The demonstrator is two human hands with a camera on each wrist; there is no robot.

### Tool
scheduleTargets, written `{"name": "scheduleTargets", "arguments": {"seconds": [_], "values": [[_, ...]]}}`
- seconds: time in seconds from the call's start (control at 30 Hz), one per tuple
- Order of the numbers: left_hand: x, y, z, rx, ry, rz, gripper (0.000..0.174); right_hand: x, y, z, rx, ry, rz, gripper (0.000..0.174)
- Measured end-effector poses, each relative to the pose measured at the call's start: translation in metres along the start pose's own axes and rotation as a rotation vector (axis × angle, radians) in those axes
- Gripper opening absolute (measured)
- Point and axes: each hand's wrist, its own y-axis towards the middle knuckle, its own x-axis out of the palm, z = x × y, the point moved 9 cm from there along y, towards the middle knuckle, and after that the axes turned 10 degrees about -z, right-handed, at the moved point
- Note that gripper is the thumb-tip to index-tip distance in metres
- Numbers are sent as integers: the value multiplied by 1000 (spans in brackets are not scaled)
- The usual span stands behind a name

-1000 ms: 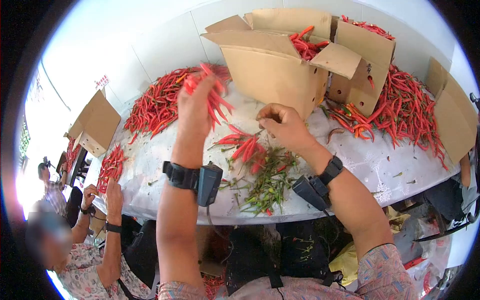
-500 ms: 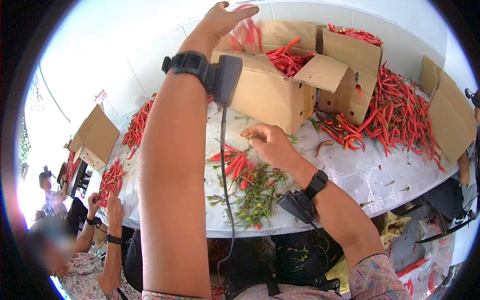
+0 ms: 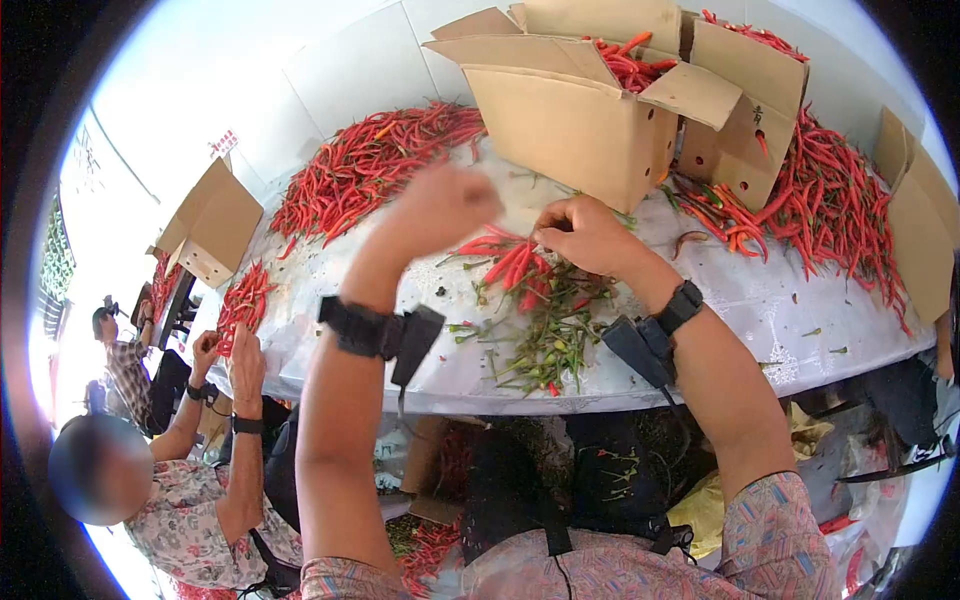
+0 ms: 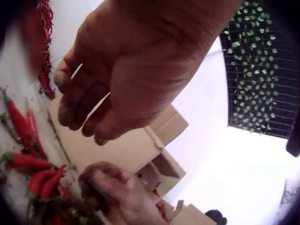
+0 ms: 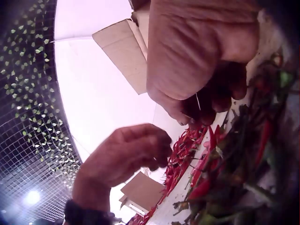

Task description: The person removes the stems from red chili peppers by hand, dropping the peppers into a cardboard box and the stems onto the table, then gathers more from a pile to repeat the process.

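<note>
My left hand point(image 3: 440, 210) is blurred above the table, left of a small group of red chillies point(image 3: 515, 268). The left wrist view shows this hand point(image 4: 126, 75) with loosely bent fingers and nothing in them. My right hand point(image 3: 592, 238) is low at the right edge of those chillies, its fingers curled and thumb close to the index finger. In the right wrist view the right hand's point(image 5: 201, 56) fingertips are beside red chillies; whether they pinch one is hidden. Green stems point(image 3: 560, 335) lie in a heap nearer the table's front edge.
Large chilli piles lie at the back left point(image 3: 370, 170) and right point(image 3: 835, 210). An open carton point(image 3: 560, 120) with chillies stands behind my right hand, another carton point(image 3: 735, 110) beside it. Another person's hands point(image 3: 245, 370) are at a smaller pile point(image 3: 243, 300) on the left.
My left hand held chillies, reached up over the open carton and released them, and is now back low and empty. My right hand has stayed near the small group.
</note>
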Motion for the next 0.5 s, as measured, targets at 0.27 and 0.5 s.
{"name": "scheduleTargets", "arguments": {"seconds": [0.27,0.5], "values": [[60,8,6,-11,207,-62,29,5,0,0,65,-216,-113,31],[81,24,0,-43,3,-253,34,8,-6,-3,106,-54,-203,28]]}}
